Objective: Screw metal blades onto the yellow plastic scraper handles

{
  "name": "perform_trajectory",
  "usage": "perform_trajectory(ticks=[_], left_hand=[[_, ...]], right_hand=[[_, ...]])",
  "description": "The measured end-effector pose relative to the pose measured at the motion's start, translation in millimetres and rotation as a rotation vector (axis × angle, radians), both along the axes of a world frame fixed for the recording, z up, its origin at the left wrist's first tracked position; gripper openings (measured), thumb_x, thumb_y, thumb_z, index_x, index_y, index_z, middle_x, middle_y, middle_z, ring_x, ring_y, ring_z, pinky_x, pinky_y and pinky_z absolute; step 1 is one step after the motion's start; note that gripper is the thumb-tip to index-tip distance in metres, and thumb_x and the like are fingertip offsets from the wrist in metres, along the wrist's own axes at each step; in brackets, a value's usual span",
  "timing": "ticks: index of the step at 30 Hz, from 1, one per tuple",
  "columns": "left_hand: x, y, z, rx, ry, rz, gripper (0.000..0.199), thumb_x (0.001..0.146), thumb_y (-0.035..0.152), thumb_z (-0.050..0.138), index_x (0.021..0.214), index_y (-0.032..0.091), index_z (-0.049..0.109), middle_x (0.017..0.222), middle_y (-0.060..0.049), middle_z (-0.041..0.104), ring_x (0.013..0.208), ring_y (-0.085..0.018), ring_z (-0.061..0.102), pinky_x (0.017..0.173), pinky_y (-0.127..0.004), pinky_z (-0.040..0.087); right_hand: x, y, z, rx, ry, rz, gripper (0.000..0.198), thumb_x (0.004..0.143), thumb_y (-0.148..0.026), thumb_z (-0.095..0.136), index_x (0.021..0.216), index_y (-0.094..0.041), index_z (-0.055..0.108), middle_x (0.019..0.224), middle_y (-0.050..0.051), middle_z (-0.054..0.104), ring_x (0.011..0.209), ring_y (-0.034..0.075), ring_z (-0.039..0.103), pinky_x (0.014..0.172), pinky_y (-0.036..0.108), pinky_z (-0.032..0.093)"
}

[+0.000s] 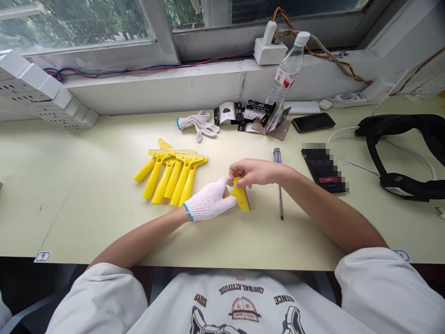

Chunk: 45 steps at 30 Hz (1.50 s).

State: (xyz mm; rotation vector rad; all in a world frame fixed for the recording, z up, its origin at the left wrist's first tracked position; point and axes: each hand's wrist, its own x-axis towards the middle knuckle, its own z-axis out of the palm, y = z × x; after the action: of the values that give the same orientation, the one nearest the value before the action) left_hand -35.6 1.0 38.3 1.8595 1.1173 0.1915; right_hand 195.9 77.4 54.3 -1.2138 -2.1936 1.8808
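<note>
My left hand (212, 200), in a white knit glove with a blue cuff, is closed around a yellow scraper (242, 197) over the middle of the table. My bare right hand (255, 172) has its fingers bent at the scraper's upper end, thumb against the yellow head. Whether the right fingertips pinch a small part there is hidden. A metal edge runs along the scraper's right side. Left of my hands lies a pile of several yellow scrapers (174, 174), handles toward me. Just right of my right hand, a screwdriver (280, 195) lies lengthwise, partly behind my wrist.
A second white glove (199, 124) and black packaging cards (259, 116) lie farther back. Behind them stands a plastic bottle (288, 69). Two phones (313, 122) and a black headset strap (399, 181) are on the right. White stacked boxes (45, 95) stand at the back left.
</note>
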Motion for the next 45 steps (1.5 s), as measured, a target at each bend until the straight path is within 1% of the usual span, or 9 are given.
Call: perform_trajectory(ticks=[3, 7, 10, 18, 25, 28, 31, 38, 45], left_hand=[[-1.3, -1.7, -0.2, 0.204, 0.053, 0.023, 0.075, 0.093, 0.035, 0.066, 0.162, 0.022, 0.039, 0.120, -0.008, 0.075, 0.087, -0.024, 0.074, 0.080, -0.037, 0.057], [0.0, -0.9, -10.1, 0.403, 0.077, -0.019, 0.070, 0.095, 0.016, 0.056, 0.163, 0.028, 0.044, 0.139, -0.011, 0.071, 0.107, -0.028, 0.075, 0.096, -0.043, 0.058], [0.4, 0.3, -17.8, 0.470, 0.060, -0.085, 0.062, 0.097, 0.012, 0.052, 0.157, 0.026, 0.053, 0.142, -0.012, 0.071, 0.119, -0.031, 0.073, 0.103, -0.045, 0.057], [0.5, -2.1, -17.6, 0.472, 0.162, -0.057, 0.065, 0.096, 0.015, 0.056, 0.160, 0.025, 0.052, 0.125, -0.010, 0.078, 0.097, -0.029, 0.077, 0.089, -0.040, 0.060], [-1.2, -4.3, -16.9, 0.494, 0.133, -0.071, 0.060, 0.094, 0.015, 0.055, 0.154, 0.023, 0.061, 0.126, -0.011, 0.079, 0.098, -0.028, 0.076, 0.087, -0.038, 0.057], [-1.8, -4.3, -8.4, 0.402, 0.057, -0.041, 0.062, 0.090, 0.015, 0.057, 0.151, 0.024, 0.065, 0.126, -0.009, 0.079, 0.098, -0.026, 0.075, 0.091, -0.038, 0.056], [-2.5, -1.3, 3.0, 0.176, -0.123, -0.019, 0.062, 0.085, 0.014, 0.060, 0.145, 0.023, 0.070, 0.126, -0.007, 0.079, 0.102, -0.023, 0.073, 0.094, -0.035, 0.055], [0.2, 2.5, 7.1, -0.669, -0.558, 0.098, 0.040, 0.079, 0.021, 0.064, 0.117, 0.015, 0.074, 0.102, -0.007, 0.075, 0.053, -0.007, 0.050, 0.050, -0.024, 0.040], [5.1, -10.5, -2.6, -0.849, -0.715, 0.215, 0.037, 0.078, 0.024, 0.069, 0.115, 0.016, 0.070, 0.093, -0.006, 0.071, 0.057, -0.010, 0.051, 0.051, -0.025, 0.042]], right_hand=[[9.0, 8.2, 3.4, -0.017, 0.038, -0.102, 0.025, 0.079, -0.026, 0.080, 0.101, -0.022, 0.069, 0.089, 0.003, 0.071, 0.081, 0.018, 0.065, 0.065, 0.028, 0.054], [20.6, 16.5, 7.8, -0.039, 0.057, -0.142, 0.028, 0.080, -0.030, 0.085, 0.103, -0.022, 0.072, 0.095, 0.005, 0.075, 0.081, 0.018, 0.068, 0.070, 0.030, 0.057], [24.2, 19.3, 6.7, -0.058, 0.060, -0.147, 0.028, 0.081, -0.030, 0.085, 0.104, -0.021, 0.073, 0.098, 0.006, 0.076, 0.083, 0.018, 0.070, 0.072, 0.030, 0.059], [23.3, 16.3, 15.9, -0.085, 0.014, -0.141, 0.027, 0.098, -0.049, 0.073, 0.108, -0.024, 0.074, 0.119, 0.010, 0.076, 0.098, 0.021, 0.074, 0.074, 0.032, 0.062], [52.8, 27.6, 32.8, 0.461, -0.614, -0.372, 0.026, 0.099, -0.046, 0.068, 0.099, -0.022, 0.075, 0.104, 0.014, 0.078, 0.094, 0.029, 0.073, 0.074, 0.037, 0.054], [70.8, 37.0, 31.2, 0.582, -0.823, -0.376, 0.012, 0.092, -0.032, 0.073, 0.096, -0.022, 0.077, 0.109, 0.014, 0.078, 0.103, 0.031, 0.072, 0.079, 0.038, 0.052], [75.3, 38.6, 30.0, 0.526, -0.787, -0.298, 0.003, 0.087, -0.025, 0.077, 0.089, -0.023, 0.077, 0.101, 0.010, 0.079, 0.091, 0.026, 0.072, 0.072, 0.036, 0.050], [45.8, 23.4, 25.2, 0.454, -0.843, -0.223, 0.014, 0.079, -0.031, 0.084, 0.080, -0.022, 0.074, 0.069, 0.008, 0.072, 0.075, 0.026, 0.071, 0.064, 0.036, 0.049], [38.3, 23.4, 13.3, 0.456, -0.870, -0.216, 0.006, 0.079, -0.019, 0.078, 0.077, -0.020, 0.072, 0.071, 0.013, 0.070, 0.082, 0.031, 0.072, 0.069, 0.039, 0.051]])
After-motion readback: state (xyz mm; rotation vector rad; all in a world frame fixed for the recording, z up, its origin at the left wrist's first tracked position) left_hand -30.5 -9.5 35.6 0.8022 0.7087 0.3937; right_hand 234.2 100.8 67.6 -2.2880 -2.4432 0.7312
